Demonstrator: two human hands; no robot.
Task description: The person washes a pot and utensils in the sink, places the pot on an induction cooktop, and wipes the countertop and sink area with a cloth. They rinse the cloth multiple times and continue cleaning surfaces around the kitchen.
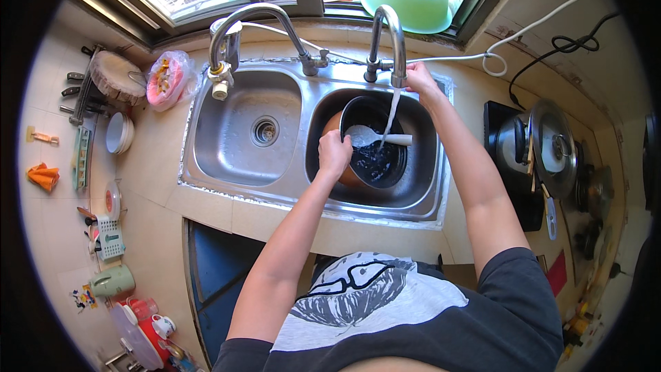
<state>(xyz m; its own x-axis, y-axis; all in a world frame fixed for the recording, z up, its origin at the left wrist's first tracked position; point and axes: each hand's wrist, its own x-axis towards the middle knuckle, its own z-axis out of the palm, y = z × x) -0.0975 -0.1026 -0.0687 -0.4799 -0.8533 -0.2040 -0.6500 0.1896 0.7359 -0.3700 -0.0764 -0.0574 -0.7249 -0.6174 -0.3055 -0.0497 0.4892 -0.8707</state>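
My left hand (334, 155) grips the rim of a dark-lined pot (400, 169) with an orange-brown outside, tilted in the right basin of a steel double sink (304, 170). Inside the pot lie some water and a white rice paddle or ladle (395, 139), its handle reaching over the pot's right side. A stream of water runs into the pot from the right gooseneck faucet (397, 46). My right hand (421, 80) is at that faucet, just behind and right of its spout; its fingertips are partly hidden by the spout, so its hold there is unclear.
The left basin (227, 150) sits under another faucet (248, 10). Left are a plastic bag of scraps (168, 80), a round chopping board (116, 76), stacked white bowls (120, 133) and a green jug (113, 281). A lidded steel pot (555, 147) stands right, near a white cable (526, 31).
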